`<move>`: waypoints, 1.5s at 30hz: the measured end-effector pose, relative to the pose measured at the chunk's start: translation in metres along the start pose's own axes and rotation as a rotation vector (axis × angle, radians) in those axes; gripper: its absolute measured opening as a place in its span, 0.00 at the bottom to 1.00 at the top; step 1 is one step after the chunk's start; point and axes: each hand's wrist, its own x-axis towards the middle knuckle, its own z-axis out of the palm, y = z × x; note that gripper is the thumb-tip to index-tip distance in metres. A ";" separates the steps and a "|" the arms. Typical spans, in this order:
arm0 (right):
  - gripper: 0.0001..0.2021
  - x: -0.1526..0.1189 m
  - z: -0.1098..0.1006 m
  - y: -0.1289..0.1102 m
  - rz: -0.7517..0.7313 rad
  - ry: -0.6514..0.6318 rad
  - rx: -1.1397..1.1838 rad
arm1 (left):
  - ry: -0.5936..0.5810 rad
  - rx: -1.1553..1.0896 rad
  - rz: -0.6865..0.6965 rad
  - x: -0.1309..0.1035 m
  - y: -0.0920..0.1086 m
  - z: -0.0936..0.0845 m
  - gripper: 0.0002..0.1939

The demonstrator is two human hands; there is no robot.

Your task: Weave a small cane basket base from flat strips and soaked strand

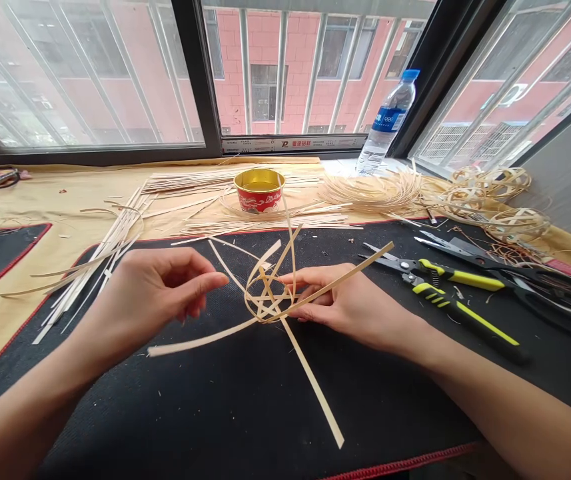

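Observation:
A small woven piece of pale strips point(269, 300), star-shaped inside a thin ring, lies over the black mat, with long strip ends reaching out on several sides. My right hand point(328, 297) pinches its right edge between thumb and fingers. To the left of the piece, my left hand point(165, 283) is raised over the mat, apart from the woven ring; its thumb and index finger are close together near a thin strip end. Whether anything thin sits between those fingertips is too small to tell.
Yellow-handled pliers point(455, 300) and black scissors point(520, 267) lie right. Behind are a red tin point(258, 193), a water bottle point(389, 123) and coiled strips point(372, 190). Loose strips point(100, 250) lie left on the black mat point(205, 420). Windows stand behind.

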 end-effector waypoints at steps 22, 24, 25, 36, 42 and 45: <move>0.13 0.000 0.000 -0.002 -0.149 0.062 -0.190 | -0.457 -0.511 -0.313 0.007 -0.008 0.025 0.19; 0.12 0.000 0.000 -0.003 -0.155 0.058 -0.189 | -0.451 -0.505 -0.308 0.008 -0.009 0.025 0.19; 0.11 0.000 0.000 -0.003 -0.155 0.058 -0.189 | -0.452 -0.505 -0.309 0.008 -0.009 0.025 0.20; 0.02 0.000 0.001 -0.004 -0.059 0.025 -0.068 | -0.419 -0.549 -0.333 0.010 -0.009 0.031 0.19; 0.05 0.001 0.001 -0.003 -0.015 0.018 -0.019 | -0.353 -0.626 -0.352 0.009 -0.007 0.034 0.16; 0.09 0.001 0.001 -0.004 -0.003 0.023 -0.039 | -0.351 -0.655 -0.349 0.008 -0.008 0.034 0.17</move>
